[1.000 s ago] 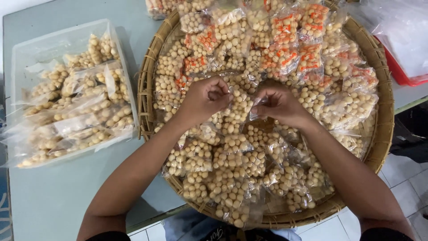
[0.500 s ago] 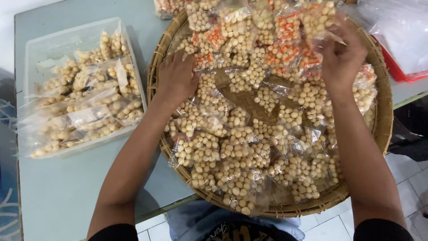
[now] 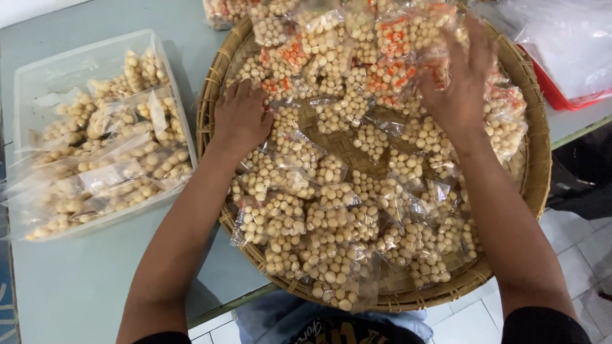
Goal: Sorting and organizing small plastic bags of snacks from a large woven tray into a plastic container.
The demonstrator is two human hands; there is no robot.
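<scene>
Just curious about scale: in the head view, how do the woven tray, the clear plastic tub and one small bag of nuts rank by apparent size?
1. Woven tray
2. Clear plastic tub
3. Small bag of nuts

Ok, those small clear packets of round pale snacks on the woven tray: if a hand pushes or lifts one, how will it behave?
The clear packets look floppy: the thin film is crinkled and bulges around loose round pieces, so one would probably sag when lifted. The glossy plastic likely slides easily over its neighbours and over the woven tray when pushed. The contents may crush under a firm squeeze.
</scene>
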